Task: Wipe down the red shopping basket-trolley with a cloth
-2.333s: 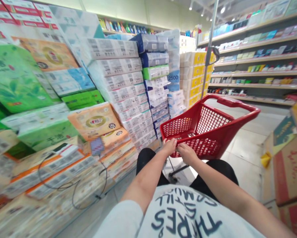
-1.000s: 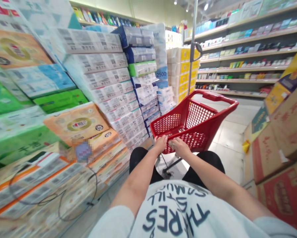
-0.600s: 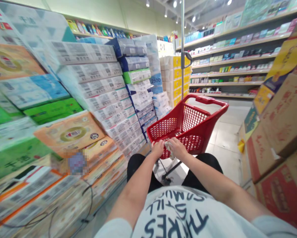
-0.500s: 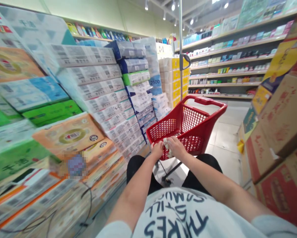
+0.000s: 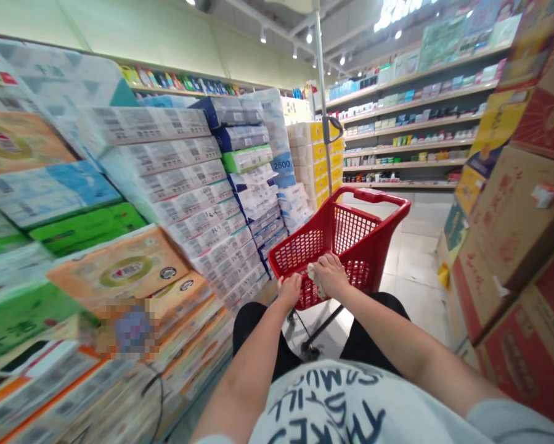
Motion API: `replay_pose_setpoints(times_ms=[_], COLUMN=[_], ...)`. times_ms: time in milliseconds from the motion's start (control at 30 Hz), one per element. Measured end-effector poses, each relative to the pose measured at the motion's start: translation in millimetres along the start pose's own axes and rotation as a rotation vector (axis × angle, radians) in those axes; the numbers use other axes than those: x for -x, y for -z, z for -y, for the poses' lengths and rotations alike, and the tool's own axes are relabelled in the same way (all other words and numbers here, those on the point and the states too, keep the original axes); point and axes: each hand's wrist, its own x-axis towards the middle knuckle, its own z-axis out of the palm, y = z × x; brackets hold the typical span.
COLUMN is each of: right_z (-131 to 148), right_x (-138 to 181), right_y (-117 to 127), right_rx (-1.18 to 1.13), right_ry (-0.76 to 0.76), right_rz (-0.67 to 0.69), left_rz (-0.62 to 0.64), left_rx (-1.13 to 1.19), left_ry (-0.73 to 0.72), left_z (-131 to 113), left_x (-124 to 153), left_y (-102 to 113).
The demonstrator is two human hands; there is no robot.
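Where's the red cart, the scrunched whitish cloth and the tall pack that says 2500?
Red cart [image 5: 373, 254]: head view, on its side wall.
Whitish cloth [image 5: 314, 279]: head view, on the crumpled bit beside the right hand [image 5: 331, 275].
Tall pack [image 5: 278, 139]: head view, on its front, above the number.

Both arms extended forward and down, forearms converging toward the midline — I note the left forearm and right forearm bare. Left hand: fingers curled in. Right hand: palm down, fingers bent in a grip, reaching slightly farther out — hands near, not touching.
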Motion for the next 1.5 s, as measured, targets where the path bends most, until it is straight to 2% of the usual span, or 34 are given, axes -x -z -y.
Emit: replay_pose_setpoints(times_ms=[167, 333, 467, 600, 733, 800, 933, 1000, 1133, 1300, 1500], right_z=[-6, 5, 17, 3, -7, -1, 10, 10, 14, 18, 7], right_x=[-2, -14, -25, -34, -35, -31, -26, -28, -35, -37, -33], right_y=[-2, -8, -15, -9, -6, -9, -12, -11, -12, -14, -7], right_rx=[-0.054, -0.016, -0.026, -0.05, 0.007, 0.006, -0.063, -0.069, -0.048, -0.088, -0.088], right_ry=[-0.002, -0.017, -0.023, 0.073, -0.106, -0.076, 0.143, 0.105, -0.098, 0.035, -0.102], right_rz=[0.099, 0.121, 0.098, 0.151, 0.111, 0.104, 0.153, 0.169, 0.16, 0.197, 0.164], left_rz=[-0.04, -0.225, -0.245, -0.33, -0.425, -0.433, -0.411, -0.406, -0.405, -0.421, -0.449], left_rx=[-0.023, -0.183, -0.286, -0.325, -0.339, -0.343, -0.35, -0.35, -0.347, -0.328, -0.316], left_ry=[-0.044, -0.111, -0.095, -0.099, -0.095, -0.072, -0.074, -0.083, -0.084, -0.086, -0.087], left_z=[3, 3, 2, 5, 3, 1, 3, 6, 11, 12, 9], left_x=[5, 4, -2, -3, -1, -1, -1, -1, -2, -1, 0], left_y=[4, 5, -8, -24, -32, -33, -33, -33, -35, -36, -37])
